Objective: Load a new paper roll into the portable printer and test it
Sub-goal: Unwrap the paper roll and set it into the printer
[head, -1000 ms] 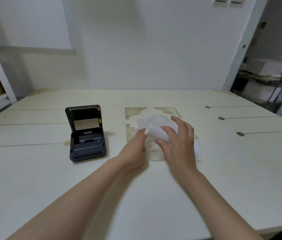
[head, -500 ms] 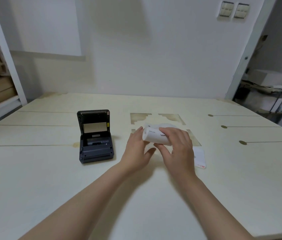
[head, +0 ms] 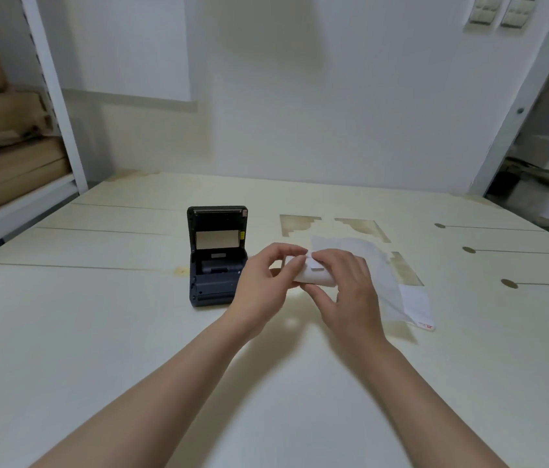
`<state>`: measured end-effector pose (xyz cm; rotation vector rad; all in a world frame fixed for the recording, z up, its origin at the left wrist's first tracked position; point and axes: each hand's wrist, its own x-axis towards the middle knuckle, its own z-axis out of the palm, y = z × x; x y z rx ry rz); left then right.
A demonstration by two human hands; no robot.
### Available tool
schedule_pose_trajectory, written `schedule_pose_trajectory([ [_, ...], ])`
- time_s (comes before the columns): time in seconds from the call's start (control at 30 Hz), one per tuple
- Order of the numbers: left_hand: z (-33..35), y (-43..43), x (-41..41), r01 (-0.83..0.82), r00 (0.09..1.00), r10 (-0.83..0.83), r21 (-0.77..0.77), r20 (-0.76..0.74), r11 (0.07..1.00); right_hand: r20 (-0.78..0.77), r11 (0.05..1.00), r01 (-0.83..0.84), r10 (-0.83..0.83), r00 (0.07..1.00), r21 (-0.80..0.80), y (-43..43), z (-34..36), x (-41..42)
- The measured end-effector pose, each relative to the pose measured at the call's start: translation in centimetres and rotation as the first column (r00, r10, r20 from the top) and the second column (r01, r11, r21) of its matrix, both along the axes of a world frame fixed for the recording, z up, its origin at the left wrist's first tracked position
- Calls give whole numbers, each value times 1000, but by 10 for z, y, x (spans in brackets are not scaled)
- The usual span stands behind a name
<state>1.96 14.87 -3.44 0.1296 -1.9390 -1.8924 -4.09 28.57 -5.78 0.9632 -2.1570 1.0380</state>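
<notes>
A white paper roll (head: 313, 275) is held above the table between both hands. My right hand (head: 344, 288) wraps its right side, thumb under it. My left hand (head: 264, 282) pinches the roll's left end with thumb and forefinger near a small tab. The dark portable printer (head: 216, 261) stands on the table just left of my left hand, its lid tilted up and open, the paper bay exposed. A clear plastic wrapper (head: 391, 282) lies flat on the table behind and right of my right hand.
The pale wooden table (head: 97, 332) has cut-out slots and round holes toward the right. A white shelf frame (head: 53, 96) with brown cardboard boxes stands at the left. A doorway with clutter is at the far right.
The roll came out of the wrapper, which now lies on the table. Both hands closed on the roll. The camera tilted up.
</notes>
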Motion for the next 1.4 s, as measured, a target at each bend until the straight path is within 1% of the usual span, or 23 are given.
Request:
schedule_pose_trajectory([
  [0.07, -5, -6, 2, 4, 1000, -4, -74, 2, 997, 61, 1000, -26, 27, 998, -12, 0, 1, 1],
  [0.1, -7, -8, 3, 13, 1000, -13, -79, 1, 997, 75, 1000, -18, 19, 997, -9, 0, 0, 1],
  [0.23, -12, -11, 6, 34, 999, -33, -113, 5, 993, 63, 999, 30, -31, 998, 21, 1, 2, 3],
  [0.4, -19, -15, 6, 5, 1000, -2, -192, 19, 981, 112, 997, 43, -36, 993, -58, 1, 8, 3],
  [0.47, -20, -16, 6, -4, 1000, 10, -221, 23, 975, 101, 986, 100, -87, 991, -135, 1, 11, 2],
  [0.53, -20, -18, 6, 0, 1000, 7, -232, 28, 973, 56, 961, 191, -184, 981, -198, 5, 15, -2],
  [0.6, -21, -19, 7, -1, 1000, 6, -240, 24, 971, 37, 941, 263, -261, 965, -213, 11, 16, -8],
  [0.7, -21, -19, 7, 1, 1000, 3, -238, 17, 971, 38, 934, 320, -318, 947, -157, 22, 12, -19],
  [0.83, -23, -19, 8, -13, 1000, 16, -252, 12, 968, 63, 931, 346, -341, 938, -117, 33, 6, -20],
  [0.9, -24, -20, 9, -16, 1000, 19, -245, 9, 969, 60, 932, 355, -351, 934, -73, 35, 4, -17],
  [0.93, -24, -21, 9, -14, 1000, 17, -238, 8, 971, 81, 935, 354, -352, 933, -21, 36, 2, -17],
  [1.0, -23, -21, 11, -3, 1000, 4, -222, 2, 975, 180, 925, 350, -373, 910, 147, 35, -2, -17],
  [1.03, -22, -21, 12, 1, 1000, -2, -216, -3, 976, 225, 904, 350, -405, 886, 247, 35, -3, -17],
  [1.07, -22, -22, 13, 5, 1000, -8, -213, -10, 977, 236, 874, 352, -440, 867, 336, 34, -4, -16],
  [1.13, -21, -24, 16, 15, 1000, -20, -205, -22, 979, 172, 803, 392, -508, 844, 449, 33, -4, -15],
  [1.17, -21, -26, 18, 21, 999, -28, -195, -30, 981, 123, 781, 437, -537, 835, 446, 31, -3, -14],
  [1.2, -21, -28, 19, 29, 999, -37, -187, -38, 982, 76, 783, 483, -551, 831, 392, 28, -1, -13],
  [1.23, -21, -30, 21, 38, 998, -47, -182, -47, 983, 36, 810, 508, -540, 841, 293, 24, 1, -10],
  [1.27, -21, -32, 22, 45, 997, -56, -182, -56, 982, 7, 852, 495, -503, 864, 172, 18, 5, -6],
  [1.3, -20, -35, 24, 52, 996, -65, -183, -64, 982, -7, 901, 427, -428, 904, 71, 12, 9, -2],
  [1.33, -20, -38, 25, 57, 995, -71, -185, -71, 981, 24, 954, 299, -299, 954, 9, 5, 14, 1],
  [1.37, -20, -41, 27, 61, 994, -75, -184, -75, 981, 114, 989, 150, -149, 982, -2, -3, 19, 4],
  [1.4, -20, -45, 28, 62, 994, -77, -183, -78, 981, 248, 1000, 13, -17, 968, 18, -11, 23, 7],
])
